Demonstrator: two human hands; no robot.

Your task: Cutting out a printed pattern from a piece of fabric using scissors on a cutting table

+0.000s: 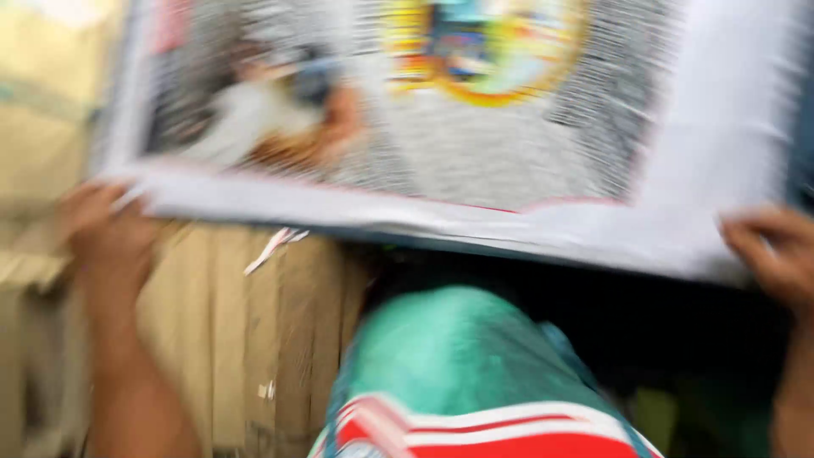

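Nearest me, a green cloth with red and white stripes [462, 382] fills the lower centre. Above it, my left hand [106, 229] grips the lower left corner of a large printed sheet [441, 127], fingers curled on its edge; my right hand [776, 254] clasps the lower right edge. The sheet is raised, tilted and blurred. Beyond it stand tan cardboard panels [254, 339].
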